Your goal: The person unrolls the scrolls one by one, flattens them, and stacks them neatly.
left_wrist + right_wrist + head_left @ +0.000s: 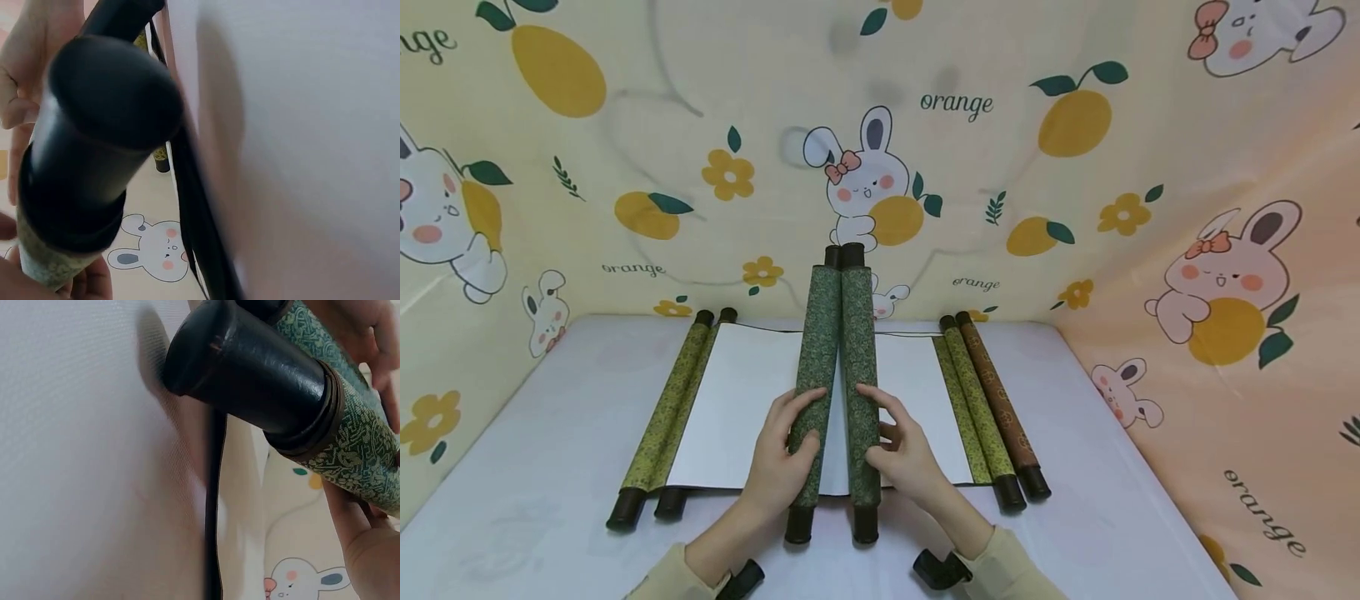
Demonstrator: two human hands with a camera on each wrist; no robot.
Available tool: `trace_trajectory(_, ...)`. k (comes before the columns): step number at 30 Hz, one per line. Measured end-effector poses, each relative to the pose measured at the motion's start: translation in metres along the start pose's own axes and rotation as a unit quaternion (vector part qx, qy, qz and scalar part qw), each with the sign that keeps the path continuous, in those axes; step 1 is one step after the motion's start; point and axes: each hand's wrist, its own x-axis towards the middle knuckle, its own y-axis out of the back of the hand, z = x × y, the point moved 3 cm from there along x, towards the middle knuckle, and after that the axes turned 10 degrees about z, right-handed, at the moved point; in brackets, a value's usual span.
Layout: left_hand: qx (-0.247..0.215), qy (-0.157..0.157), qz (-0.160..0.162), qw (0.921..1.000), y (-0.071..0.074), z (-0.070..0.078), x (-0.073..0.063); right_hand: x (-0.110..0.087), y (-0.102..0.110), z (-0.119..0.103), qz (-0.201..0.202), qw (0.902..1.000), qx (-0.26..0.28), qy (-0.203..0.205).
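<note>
Fingers (889, 403) are grasping two green rollers above a white sheet (737, 400) spread on the table (535, 508). The left hand (784, 450) is curving around the left green roller (820, 333), thumb and fingers parted by its thickness; the right hand (913, 454) is likewise gripping the right green roller (860, 333). The two-handed hold is apparently steadying both side by side. Olive rollers (664, 408) are flanking the sheet, probably holding it flat, with a brown roller (996, 383) lying farthest right.
</note>
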Motion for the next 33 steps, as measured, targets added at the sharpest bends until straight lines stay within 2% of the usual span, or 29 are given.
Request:
trace_trajectory(9, -0.011, 0.026, 0.000, 0.9996, -0.004, -0.001, -0.001, 0.002, -0.001, -0.003, 0.012, 0.9997, -0.009, 0.017)
trace_trajectory(15, -0.016, 0.021, 0.006, 0.9996, -0.004, 0.001, -0.001, 0.004, 0.003, -0.002, 0.050, 0.9971, -0.056, 0.011)
trace_trajectory(18, -0.023, 0.017, 0.004, 0.9996, -0.003, 0.002, -0.001, 0.004, 0.006, -0.003, 0.064, 0.9960, -0.061, 0.014)
trace_trajectory(24, -0.051, 0.013, -0.004, 0.9986, 0.000, 0.005, 0.000, 0.005, 0.011, -0.006, 0.050, 0.9984, -0.017, 0.020)
trace_trajectory(29, -0.071, 0.044, -0.004, 0.9965, 0.003, -0.001, 0.003, 0.005, 0.012, -0.008, 0.025, 0.9991, 0.001, 0.035)
trace_trajectory(33, -0.077, 0.063, -0.001, 0.9950, 0.006, -0.005, 0.007, 0.005, 0.012, -0.007, 0.012, 0.9996, -0.002, 0.024)
